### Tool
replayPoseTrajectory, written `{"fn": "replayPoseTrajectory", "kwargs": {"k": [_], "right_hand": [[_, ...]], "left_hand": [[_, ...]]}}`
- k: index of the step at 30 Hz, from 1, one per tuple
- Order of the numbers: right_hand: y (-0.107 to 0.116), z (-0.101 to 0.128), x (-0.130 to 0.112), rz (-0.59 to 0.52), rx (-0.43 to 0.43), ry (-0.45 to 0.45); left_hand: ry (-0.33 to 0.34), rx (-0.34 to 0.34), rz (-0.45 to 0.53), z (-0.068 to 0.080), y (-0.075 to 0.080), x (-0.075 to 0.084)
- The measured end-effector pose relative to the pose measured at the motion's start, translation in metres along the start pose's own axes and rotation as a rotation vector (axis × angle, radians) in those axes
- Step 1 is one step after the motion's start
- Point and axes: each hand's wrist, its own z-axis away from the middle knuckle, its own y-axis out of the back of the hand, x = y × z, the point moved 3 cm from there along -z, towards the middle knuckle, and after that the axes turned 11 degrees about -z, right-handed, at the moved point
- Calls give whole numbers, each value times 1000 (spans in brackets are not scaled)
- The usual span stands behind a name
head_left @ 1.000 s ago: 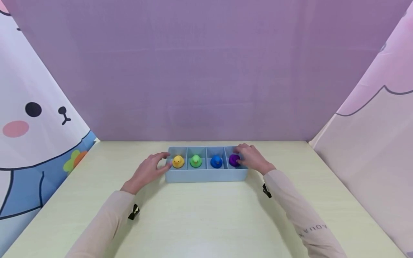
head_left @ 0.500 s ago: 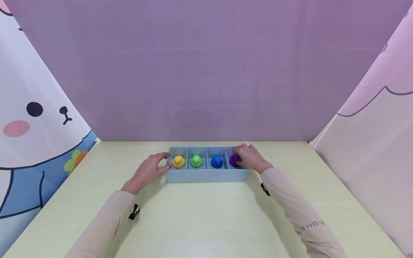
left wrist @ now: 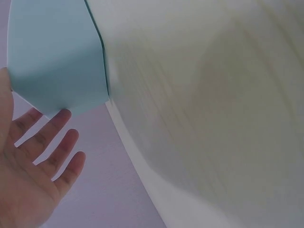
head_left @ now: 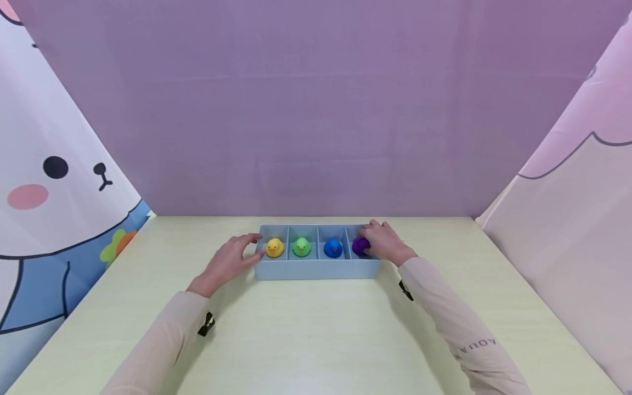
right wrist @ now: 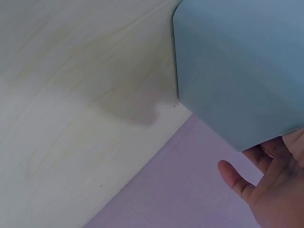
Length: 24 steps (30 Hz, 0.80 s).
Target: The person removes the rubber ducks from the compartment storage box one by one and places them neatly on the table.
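Observation:
A light blue tray (head_left: 316, 268) with several compartments in a row stands on the table. From left to right it holds a yellow duck (head_left: 274, 248), a green duck (head_left: 302, 247), a blue duck (head_left: 333, 248) and a purple duck (head_left: 359, 246). My left hand (head_left: 231, 260) rests with straight fingers against the tray's left end; in the left wrist view the left hand (left wrist: 28, 166) lies open beside the tray wall (left wrist: 57, 52). My right hand (head_left: 386, 244) reaches into the rightmost compartment, its fingers curled on the purple duck and hiding part of it. In the right wrist view only the right hand (right wrist: 270, 190) and the tray wall (right wrist: 237, 66) show.
The pale wooden table (head_left: 316, 329) stretches toward me in front of the tray. A purple backdrop (head_left: 316, 109) closes the far edge. Printed cloth panels stand at the left (head_left: 49, 181) and at the right (head_left: 582, 208).
The right hand has settled slightly closer over the purple duck. The left hand and the tray have stayed where they were.

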Motion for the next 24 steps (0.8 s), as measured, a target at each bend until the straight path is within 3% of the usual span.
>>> {"fn": "replayPoseTrajectory", "kwargs": {"k": [12, 24], "right_hand": [[0, -1, 2, -37, -26, -37], [8, 6, 1, -51, 24, -1]], "left_hand": [[4, -3, -9, 0, 0, 1], [15, 5, -15, 0, -1, 2]]}}
